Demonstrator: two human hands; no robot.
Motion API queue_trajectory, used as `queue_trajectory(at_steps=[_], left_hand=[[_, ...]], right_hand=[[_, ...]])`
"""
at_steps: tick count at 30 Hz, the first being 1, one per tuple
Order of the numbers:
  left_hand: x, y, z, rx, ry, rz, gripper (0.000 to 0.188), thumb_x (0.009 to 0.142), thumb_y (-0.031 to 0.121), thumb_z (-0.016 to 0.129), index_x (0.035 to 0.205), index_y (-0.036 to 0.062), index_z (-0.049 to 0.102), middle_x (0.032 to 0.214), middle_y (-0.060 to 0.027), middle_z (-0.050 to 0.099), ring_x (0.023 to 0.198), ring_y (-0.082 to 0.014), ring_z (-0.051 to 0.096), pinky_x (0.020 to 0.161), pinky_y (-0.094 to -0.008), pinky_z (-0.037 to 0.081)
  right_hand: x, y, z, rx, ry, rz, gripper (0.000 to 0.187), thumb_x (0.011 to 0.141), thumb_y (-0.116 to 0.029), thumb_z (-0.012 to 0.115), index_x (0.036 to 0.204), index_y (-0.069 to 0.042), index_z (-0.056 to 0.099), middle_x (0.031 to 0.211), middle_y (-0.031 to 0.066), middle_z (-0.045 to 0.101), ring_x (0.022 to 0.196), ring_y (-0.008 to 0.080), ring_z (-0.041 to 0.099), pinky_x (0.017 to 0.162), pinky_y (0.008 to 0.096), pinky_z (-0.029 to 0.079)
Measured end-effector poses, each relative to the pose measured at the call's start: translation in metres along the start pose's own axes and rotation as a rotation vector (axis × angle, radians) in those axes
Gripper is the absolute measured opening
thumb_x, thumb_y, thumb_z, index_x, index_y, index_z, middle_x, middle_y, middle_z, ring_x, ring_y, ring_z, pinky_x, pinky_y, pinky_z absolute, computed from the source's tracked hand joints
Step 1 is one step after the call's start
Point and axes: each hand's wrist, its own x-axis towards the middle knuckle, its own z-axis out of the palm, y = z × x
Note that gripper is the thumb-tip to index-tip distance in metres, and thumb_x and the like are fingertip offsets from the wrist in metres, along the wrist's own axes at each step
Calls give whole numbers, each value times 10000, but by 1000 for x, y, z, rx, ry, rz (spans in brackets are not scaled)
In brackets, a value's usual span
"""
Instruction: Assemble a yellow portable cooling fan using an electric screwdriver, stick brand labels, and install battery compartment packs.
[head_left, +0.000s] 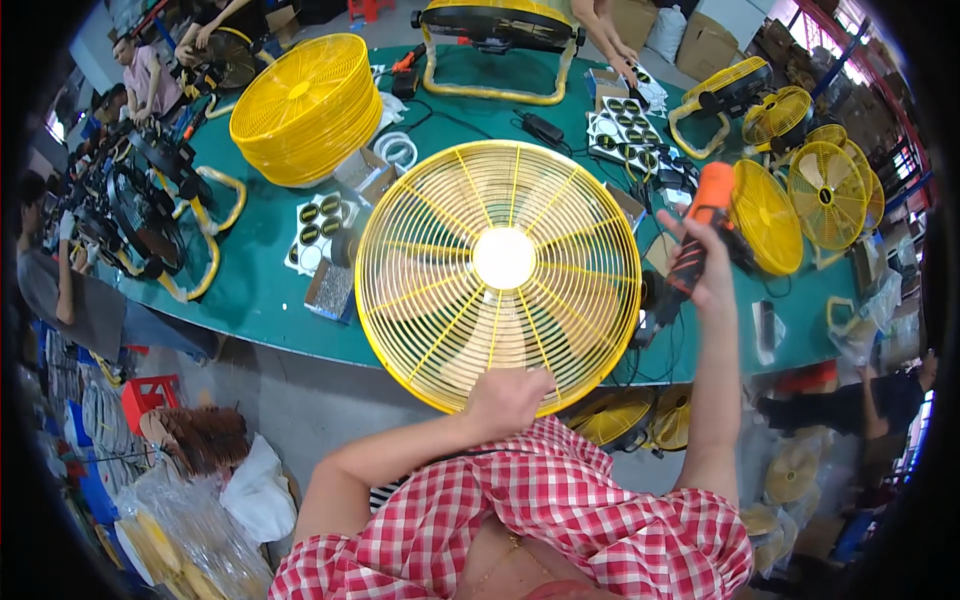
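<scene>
A large round fan with a yellow wire guard lies in front of me, blades showing through the wires and a bright white disc at its hub. My left hand is closed over the guard's near rim, its fingers curled. Whatever it may hold is hidden. Off the fan's right side, my right hand grips an orange and black power screwdriver by its dark handle, the orange end pointing up and away from me.
On the green table stand a stack of yellow fan guards, a small box of screws and trays of round black parts. Another fan stands at the far side. More guards lean right. Co-workers are around the table.
</scene>
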Motion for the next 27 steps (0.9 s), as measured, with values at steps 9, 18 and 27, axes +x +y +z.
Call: queue_trajectory(at_steps=[9, 18, 27], left_hand=[[-38, -47, 31, -123, 40, 196, 61, 766, 91, 593, 720, 52, 594, 556, -70, 557, 450, -203, 543, 420, -306, 430], [-22, -45, -34, -1534, 257, -954, 186, 885, 140, 523, 970, -19, 573, 802, -37, 597, 702, -130, 554, 670, -246, 453], [34, -100, -154, -1348, 569, -909, 150, 885, 115, 531, 937, -22, 565, 786, -45, 571, 681, -113, 526, 639, -213, 464]], right_hand=[[3, 36, 14, -28, -12, 43, 319, 772, -157, 606, 1051, -59, 485, 1068, 69, 603, 513, 121, 559, 437, 268, 481], [1, 29, 18, -94, -15, -45, 358, 758, -92, 591, 1090, -11, 484, 1118, 117, 571, 525, 136, 576, 443, 285, 492], [5, 25, 24, -8, 28, -12, 348, 749, -102, 601, 1056, -6, 471, 1153, 156, 535, 518, 155, 569, 461, 295, 498]])
